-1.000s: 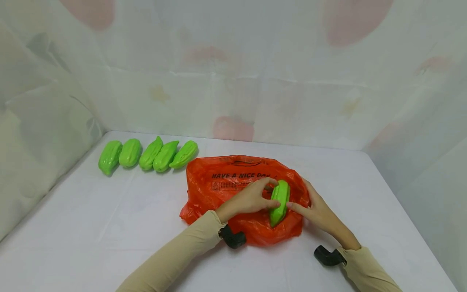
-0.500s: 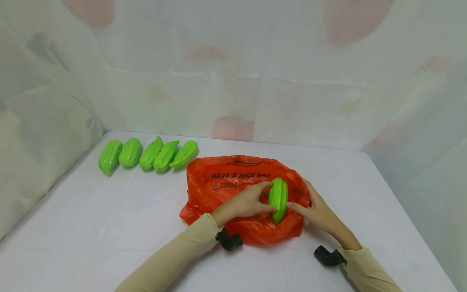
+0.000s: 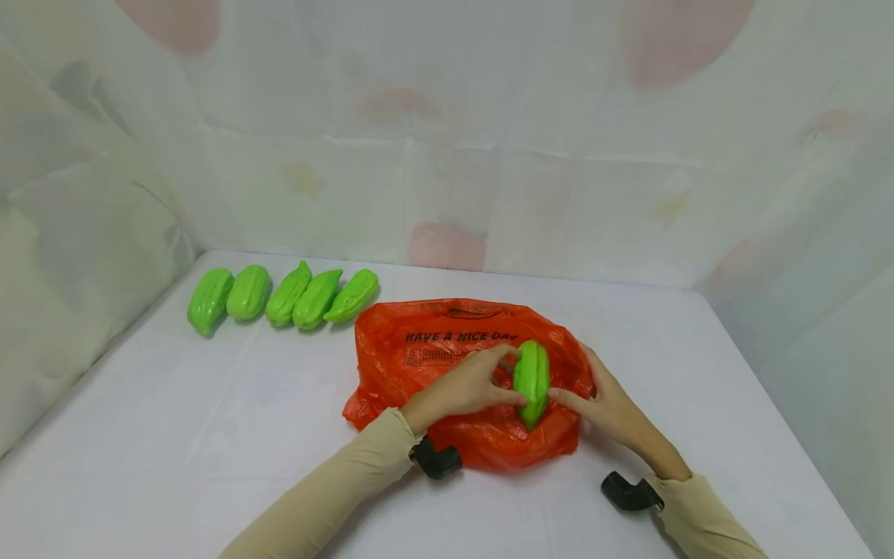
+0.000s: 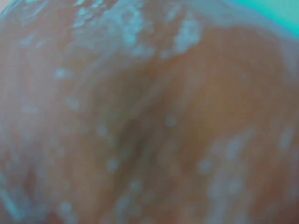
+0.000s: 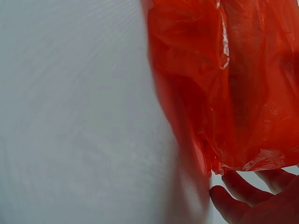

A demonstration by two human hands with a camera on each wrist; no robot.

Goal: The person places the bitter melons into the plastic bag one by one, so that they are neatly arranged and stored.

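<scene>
An orange plastic bag (image 3: 426, 349) printed "HAVE A NICE DAY" lies crumpled in the middle of the white table (image 3: 209, 435). A green ridged gourd (image 3: 532, 379) sits on the bag's right part. My left hand (image 3: 469, 386) grips the gourd from the left, index finger over its top and thumb low on its side. My right hand (image 3: 602, 404) lies at the bag's right edge, thumb stretched to the gourd's right side. In the right wrist view the orange bag (image 5: 243, 84) hangs over my loosely bent fingers (image 5: 238, 193). The left wrist view is a blur of orange bag (image 4: 149, 121).
Several more green gourds (image 3: 282, 296) lie in a row at the back left of the table. White draped sheeting (image 3: 447, 155) walls the back and both sides. Black wrist camera mounts (image 3: 436, 460) sit at both cuffs.
The gourd has turned from a slant to nearly upright and shifted slightly left and up on the bag. My left hand drew back a little with it; the right hand stayed put.
</scene>
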